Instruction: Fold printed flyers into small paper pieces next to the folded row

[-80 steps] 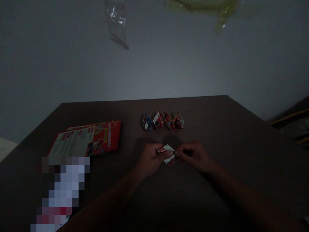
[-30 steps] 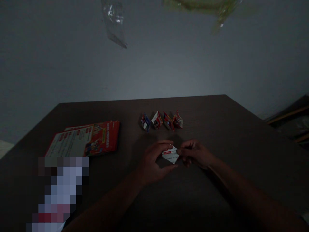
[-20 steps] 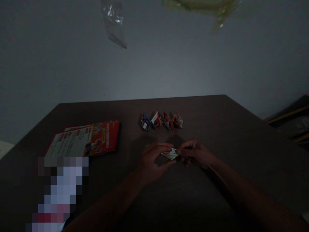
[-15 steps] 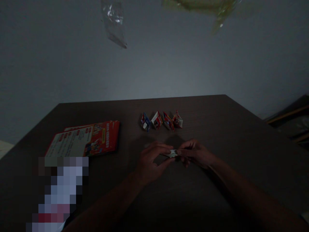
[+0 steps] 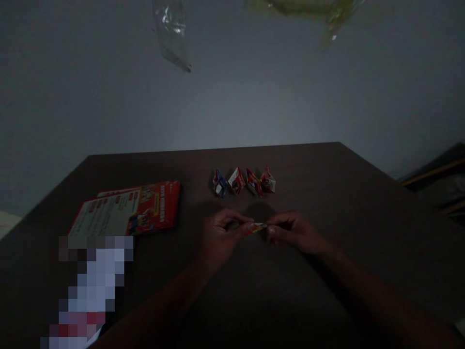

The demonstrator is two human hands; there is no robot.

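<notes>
Between my hands, just above the dark table, is a small folded piece of printed paper, red and whitish. My left hand pinches its left end between thumb and fingers. At the right end, my right hand grips it with thumb and fingertips. Beyond my hands, several small folded paper shapes stand in a row: a blue one, a white and red one, a red and blue one and a red and white one.
A stack of red and white printed sheets lies on the table at the left. A blurred-out patch covers the lower left. Clear plastic and yellowish tape cling to the wall behind. Shelving shows at far right.
The folded paper has been turned in my hands and now shows a red side. My left fingers have drawn into a tighter pinch. The row of paper shapes stays put.
</notes>
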